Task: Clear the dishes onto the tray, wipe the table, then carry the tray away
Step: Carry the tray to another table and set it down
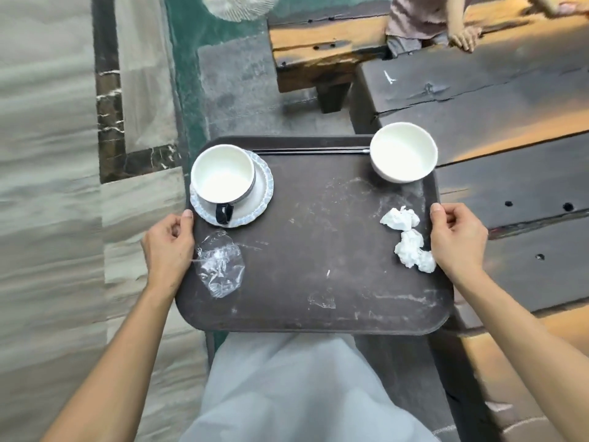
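The left hand (167, 247) grips the left rim of the dark brown tray (318, 250), thumb on top and fingers curled under the edge. The right hand (459, 240) grips the opposite rim the same way. Just beside the left hand lies a crumpled clear plastic wrapper (220, 266); beside the right hand sit wads of white tissue (409, 244). In the far left corner a white cup (223, 178) with a dark handle stands on a blue-edged saucer (263, 189). A white bowl (403, 151) stands in the far right corner, and black chopsticks (312, 150) lie along the far rim between them. The tray's right side overlaps the edge of the dark wooden surface (510, 122). Beyond that stands a wooden bench (318, 49), where another person (420, 17) sits
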A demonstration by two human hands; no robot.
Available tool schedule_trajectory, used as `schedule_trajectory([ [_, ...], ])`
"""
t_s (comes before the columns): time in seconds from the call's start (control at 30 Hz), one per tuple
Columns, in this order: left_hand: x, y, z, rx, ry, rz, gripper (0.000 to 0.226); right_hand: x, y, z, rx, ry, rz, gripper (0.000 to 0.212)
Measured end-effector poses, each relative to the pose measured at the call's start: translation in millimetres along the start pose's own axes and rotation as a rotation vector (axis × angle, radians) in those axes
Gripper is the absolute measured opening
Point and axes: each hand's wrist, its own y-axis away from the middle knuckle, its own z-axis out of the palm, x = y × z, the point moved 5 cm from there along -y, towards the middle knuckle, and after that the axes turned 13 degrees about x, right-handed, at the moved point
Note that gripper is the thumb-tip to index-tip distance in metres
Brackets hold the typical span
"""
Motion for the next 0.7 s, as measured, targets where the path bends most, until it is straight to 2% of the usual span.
schedule_trajectory([
  [0.27,-47,-89,-53,0.092,-0.032,-0.081,0.054,-130,-13,93,-0.097,-0.011,-0.124,0.027],
  [0.7,-90,-278,-77,0.177,-0.030,-0.117,0.055,-304,-41,223,-0.123,-0.045,-0.206,0.027],
])
